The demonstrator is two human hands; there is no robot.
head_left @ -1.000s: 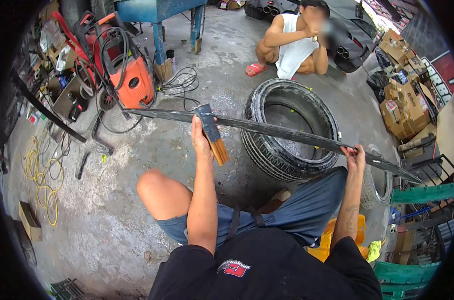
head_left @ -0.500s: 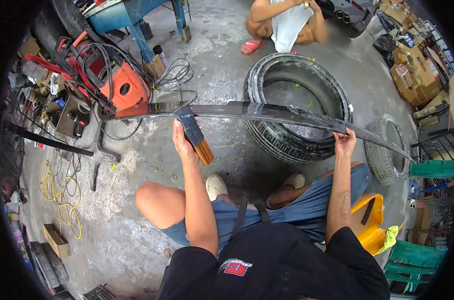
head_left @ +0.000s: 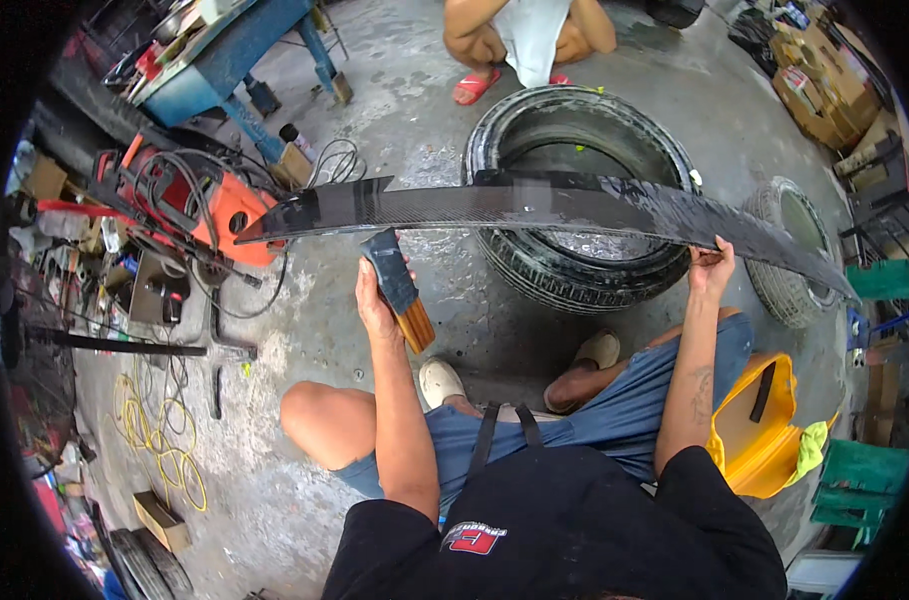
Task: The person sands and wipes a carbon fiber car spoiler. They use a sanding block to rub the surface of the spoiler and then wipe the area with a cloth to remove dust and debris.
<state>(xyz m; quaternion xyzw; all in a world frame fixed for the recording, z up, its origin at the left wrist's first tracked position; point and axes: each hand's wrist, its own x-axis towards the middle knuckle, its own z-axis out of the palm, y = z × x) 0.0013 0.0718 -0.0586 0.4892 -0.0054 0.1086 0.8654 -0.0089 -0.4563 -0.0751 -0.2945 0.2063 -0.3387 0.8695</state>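
Observation:
A long, glossy black carbon-fibre car trim panel [head_left: 454,207] stretches crosswise in front of me, over a large tire [head_left: 564,290]. My right hand [head_left: 711,268] pinches its near edge toward the right end, thumb and fingers closed on it. In my left hand [head_left: 376,308] is a wooden block wrapped at its upper end in a dark sheet [head_left: 392,270], perhaps sandpaper; the bare wood shows below. The block's top lies just below the panel's near edge, left of its middle; whether they touch I cannot tell.
A second tire [head_left: 792,250] stands at right. An orange machine [head_left: 236,222] with coiled cables is at left, near a blue workbench [head_left: 244,75]. A yellow case [head_left: 754,430] lies by my right knee. Beyond the large tire, a person in red slippers [head_left: 476,86] squats.
The panel has tilted, so more of its broad face shows. The block, formerly overlapping the panel's edge, now sits below it. My view has shifted somewhat.

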